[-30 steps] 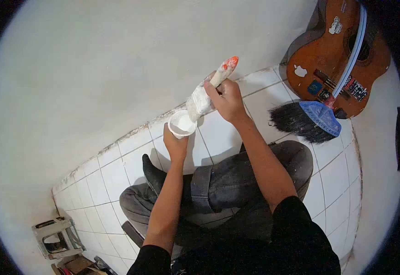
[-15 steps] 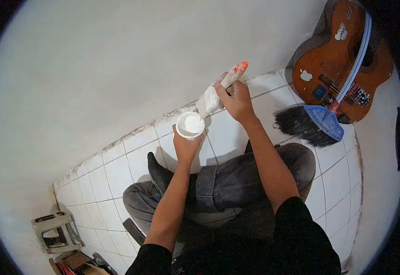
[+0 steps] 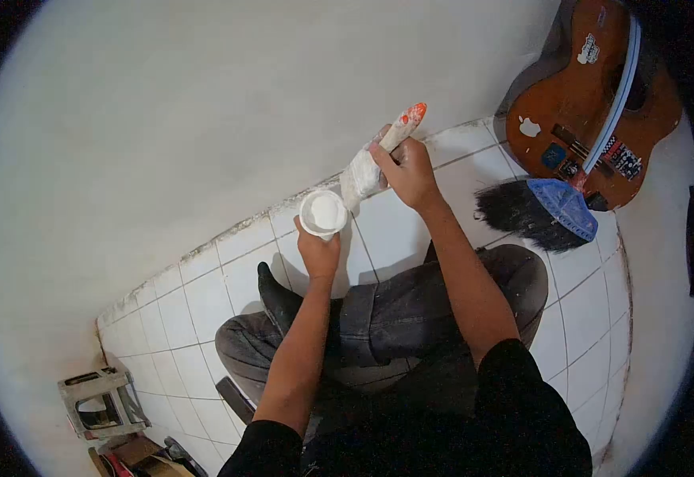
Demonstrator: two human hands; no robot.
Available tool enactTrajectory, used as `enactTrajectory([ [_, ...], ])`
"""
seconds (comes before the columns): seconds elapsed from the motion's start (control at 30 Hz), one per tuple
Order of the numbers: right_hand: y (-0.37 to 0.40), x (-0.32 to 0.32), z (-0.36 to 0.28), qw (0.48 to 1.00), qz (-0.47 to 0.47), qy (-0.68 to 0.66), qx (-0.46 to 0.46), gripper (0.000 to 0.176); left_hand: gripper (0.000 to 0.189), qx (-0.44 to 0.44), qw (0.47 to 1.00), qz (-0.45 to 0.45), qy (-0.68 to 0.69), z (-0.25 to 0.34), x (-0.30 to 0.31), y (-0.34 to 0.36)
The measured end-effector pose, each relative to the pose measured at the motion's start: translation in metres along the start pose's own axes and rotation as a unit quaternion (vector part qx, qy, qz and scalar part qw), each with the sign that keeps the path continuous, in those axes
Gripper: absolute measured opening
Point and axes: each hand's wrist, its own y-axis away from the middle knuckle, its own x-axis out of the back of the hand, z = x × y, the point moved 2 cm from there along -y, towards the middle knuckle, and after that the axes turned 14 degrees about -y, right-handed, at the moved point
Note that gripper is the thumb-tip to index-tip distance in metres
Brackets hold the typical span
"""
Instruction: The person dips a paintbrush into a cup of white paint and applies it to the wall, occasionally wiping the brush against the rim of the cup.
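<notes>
My left hand [image 3: 317,253] is closed round a small white cup [image 3: 323,213] with white paint in it. In my right hand [image 3: 410,171] is a paintbrush [image 3: 360,176], its handle smeared white with an orange-red end. The bristles point down and to the left, just beside the cup's right rim and close to the foot of the wall [image 3: 244,103]. Some of my right fingers are hidden behind the brush.
A guitar [image 3: 554,103] with stickers leans in the right corner. Before it stands a broom [image 3: 554,211] with a blue head and black bristles. A plastic stool [image 3: 96,401] is at the lower left. White tiles [image 3: 208,290] cover the floor around my crossed legs [image 3: 387,318].
My left hand has moved the cup slightly to the left and up, a little away from the bristles. My right hand and the paintbrush have hardly moved.
</notes>
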Motion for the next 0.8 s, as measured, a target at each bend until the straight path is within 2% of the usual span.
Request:
enactTrajectory([
  [0.17, 0.002, -0.007, 0.005, 1.0, 0.006, -0.013, 0.016, 0.021, 0.058, 0.006, 0.998, 0.057, -0.024, -0.015, -0.002, 0.0],
  [0.23, 0.002, -0.012, 0.01, 0.997, -0.032, -0.07, -0.018, 0.021, 0.06, 0.024, 0.998, 0.053, -0.029, -0.012, -0.002, -0.001],
  [0.3, 0.004, -0.016, 0.012, 0.996, -0.053, -0.07, -0.006, 0.016, 0.062, 0.042, 0.997, 0.049, -0.034, -0.014, -0.003, -0.001],
  [0.37, 0.006, -0.019, 0.012, 0.995, -0.077, -0.071, 0.006, 0.012, 0.065, -0.014, 0.998, 0.041, -0.043, -0.019, -0.005, -0.002],
  [0.4, 0.008, -0.02, 0.011, 0.994, -0.094, -0.039, 0.029, 0.011, 0.065, -0.013, 0.998, 0.044, -0.043, -0.018, -0.004, -0.002],
  [0.47, 0.01, -0.023, 0.01, 0.992, -0.113, -0.007, 0.052, 0.01, 0.067, 0.058, 0.997, 0.036, 0.024, -0.017, -0.003, -0.002],
  [0.6, 0.01, -0.023, 0.009, 0.992, -0.109, 0.011, 0.064, 0.011, 0.071, 0.087, 0.994, 0.044, 0.048, -0.027, -0.007, -0.002],
  [0.7, 0.008, -0.022, 0.014, 0.994, -0.104, -0.005, 0.045, 0.011, 0.066, 0.077, 0.996, 0.01, 0.046, -0.041, -0.013, 0.0],
  [0.77, 0.006, -0.018, 0.016, 0.994, -0.1, -0.017, 0.038, 0.011, 0.048, 0.109, 0.991, -0.012, 0.078, -0.037, -0.014, 0.001],
  [0.8, 0.006, -0.017, 0.013, 0.995, -0.098, 0.009, 0.028, 0.012, 0.048, 0.109, 0.991, -0.012, 0.078, -0.034, -0.012, 0.001],
])
